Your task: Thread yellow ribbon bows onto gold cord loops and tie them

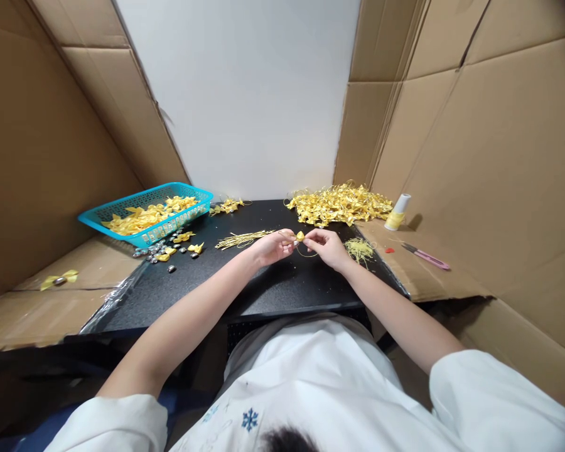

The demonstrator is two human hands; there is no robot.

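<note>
Above the middle of the black tabletop, a small yellow ribbon bow [300, 236] is pinched between the fingertips of both hands. My left hand [274, 248] is closed on its left side, with a small shiny silver piece showing by the fingers. My right hand [328, 247] grips the bow from the right, thumb and forefinger together. A thin gold cord loops below the fingers; which hand has its ends I cannot tell. Just left of my left hand lies a bundle of gold cords [240, 240]. Yellow thread scraps [359, 250] lie right of my right hand.
A turquoise basket [141, 240] of yellow bows stands at the left, with silver beads [171, 269] and bows beside it. A large pile of yellow bows [341, 204] is at the back right. Near it are a thread spool [398, 213] and a pink-handled cutter [428, 257]. Cardboard walls flank the table.
</note>
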